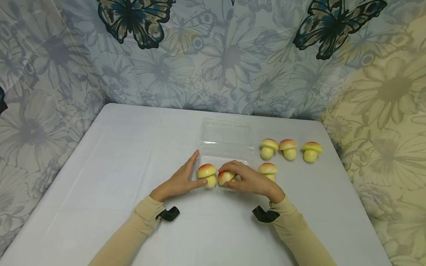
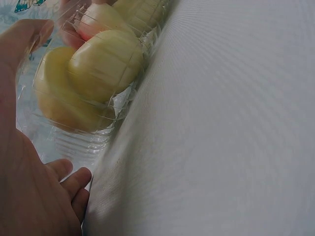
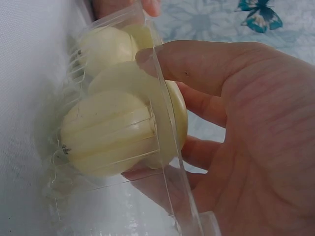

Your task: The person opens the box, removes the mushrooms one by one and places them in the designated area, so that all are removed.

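Observation:
A clear plastic clamshell box (image 1: pixel 227 150) lies unfolded on the table, its lid tipped back. Inside its near left part is a yellow toy mushroom (image 1: pixel 206 170) with a reddish cap. My left hand (image 1: pixel 178 181) rests against the box's left near corner, its fingers extended along the side and its thumb at the front. Beside the first mushroom, my right hand (image 1: pixel 249 180) grips a second toy mushroom (image 1: pixel 225 177) inside the box. In the right wrist view, this mushroom (image 3: pixel 106 135) shows through the plastic wall, with thumb and fingers around its cap.
Three more toy mushrooms stand in a row right of the lid: a left one (image 1: pixel 268 149), a middle one (image 1: pixel 288 149) and a right one (image 1: pixel 311 152). Another mushroom (image 1: pixel 267 170) is partly hidden behind my right hand. A white cloth covers the table (image 1: pixel 126 147); patterned fabric hangs behind.

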{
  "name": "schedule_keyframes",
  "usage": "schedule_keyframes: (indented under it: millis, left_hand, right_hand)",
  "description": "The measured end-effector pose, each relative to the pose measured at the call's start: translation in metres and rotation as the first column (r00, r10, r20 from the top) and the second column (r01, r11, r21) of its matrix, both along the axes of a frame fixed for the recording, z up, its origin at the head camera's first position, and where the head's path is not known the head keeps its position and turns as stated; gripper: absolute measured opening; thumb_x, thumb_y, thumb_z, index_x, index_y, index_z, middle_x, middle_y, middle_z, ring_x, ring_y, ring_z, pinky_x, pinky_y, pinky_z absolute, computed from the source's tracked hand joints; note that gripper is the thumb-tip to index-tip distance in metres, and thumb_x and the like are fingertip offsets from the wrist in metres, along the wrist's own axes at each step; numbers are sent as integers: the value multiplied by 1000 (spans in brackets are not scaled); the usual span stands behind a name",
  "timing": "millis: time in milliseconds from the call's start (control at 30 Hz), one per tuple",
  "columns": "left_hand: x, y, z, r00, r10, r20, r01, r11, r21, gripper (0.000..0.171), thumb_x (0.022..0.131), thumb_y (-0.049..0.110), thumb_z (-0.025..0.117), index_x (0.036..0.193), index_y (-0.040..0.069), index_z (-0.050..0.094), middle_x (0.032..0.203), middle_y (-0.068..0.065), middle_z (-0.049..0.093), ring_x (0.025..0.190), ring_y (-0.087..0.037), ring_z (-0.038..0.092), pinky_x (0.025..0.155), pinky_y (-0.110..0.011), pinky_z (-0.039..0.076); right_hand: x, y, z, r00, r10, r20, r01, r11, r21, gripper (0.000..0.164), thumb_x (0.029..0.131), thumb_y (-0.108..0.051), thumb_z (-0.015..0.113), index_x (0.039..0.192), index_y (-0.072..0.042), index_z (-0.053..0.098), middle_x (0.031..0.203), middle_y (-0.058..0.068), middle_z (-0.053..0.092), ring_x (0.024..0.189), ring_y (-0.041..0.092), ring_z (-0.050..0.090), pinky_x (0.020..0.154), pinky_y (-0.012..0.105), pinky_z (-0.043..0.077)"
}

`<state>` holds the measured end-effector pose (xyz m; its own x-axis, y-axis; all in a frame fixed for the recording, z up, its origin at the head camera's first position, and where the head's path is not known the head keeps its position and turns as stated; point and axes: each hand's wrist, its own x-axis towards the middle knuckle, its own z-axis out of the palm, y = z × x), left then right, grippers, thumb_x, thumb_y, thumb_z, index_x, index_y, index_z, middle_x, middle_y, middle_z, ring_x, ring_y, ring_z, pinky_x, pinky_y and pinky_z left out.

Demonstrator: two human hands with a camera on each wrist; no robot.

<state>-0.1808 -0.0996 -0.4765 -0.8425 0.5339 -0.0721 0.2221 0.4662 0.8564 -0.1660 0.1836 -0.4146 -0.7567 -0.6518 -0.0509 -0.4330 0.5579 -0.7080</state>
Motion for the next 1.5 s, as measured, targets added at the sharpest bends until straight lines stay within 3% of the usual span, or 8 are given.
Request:
schedule_keyframes:
  millis: [667,900,1500]
  left_hand:
    - [0,-1,0,1000,-8,5,8,1000,10,110,90,54,69,164,25,-7,172,-7,5,159,-25,7,128,-53,13]
    - [0,-1,0,1000,-8,-5,8,1000,7,109,91,52,70,164,28,-8,172,-6,6,159,-24,7,128,-52,13]
    - [-1,0,0,1000,2,-4,-2,1000,0,110,90,53,70,164,28,-7,172,-9,5,159,-28,7,128,-54,13]
  right_hand:
    - [2,2,9,998,-46,-43,45,998,-40,38,91,-15,75,127,-13,66,132,6,61,128,24,55,104,46,49]
    - [1,4,12,997,-65,-32,64,997,-52,39,92,-16,75,130,-13,65,135,7,60,130,25,55,106,48,48]
    - [-1,6,9,998,-57,12,58,996,-70,42,92,-25,77,131,-14,64,130,1,65,119,18,61,97,35,54]
